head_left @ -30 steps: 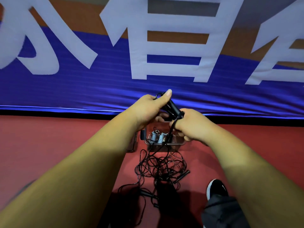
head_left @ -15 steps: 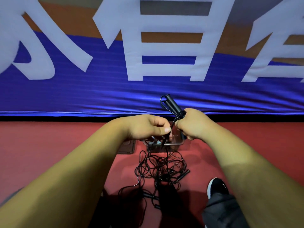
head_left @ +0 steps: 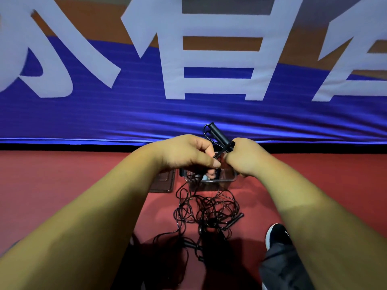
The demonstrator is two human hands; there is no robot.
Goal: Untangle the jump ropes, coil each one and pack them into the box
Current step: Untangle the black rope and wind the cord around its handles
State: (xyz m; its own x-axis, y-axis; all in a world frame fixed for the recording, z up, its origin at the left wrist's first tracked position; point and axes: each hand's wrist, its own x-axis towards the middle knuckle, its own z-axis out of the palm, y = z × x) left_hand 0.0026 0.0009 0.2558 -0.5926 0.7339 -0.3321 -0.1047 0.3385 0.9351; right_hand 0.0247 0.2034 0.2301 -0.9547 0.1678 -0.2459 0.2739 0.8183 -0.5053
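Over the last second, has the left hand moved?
Yes. The left hand has dropped from the tips of the handles toward the box, and now pinches the rope beside the right hand.

The light is dim and warm, turning my left arm (head_left: 100,216) and right arm (head_left: 314,216) yellowish. My shadow lies dark on the red floor (head_left: 52,185) ahead of me, so the light comes from behind, and it swallows the near end of the ropes (head_left: 207,208). The banner (head_left: 83,114) has a blue sheen along its lower folds. Its bottom edge bows, and its left letter is smeared.
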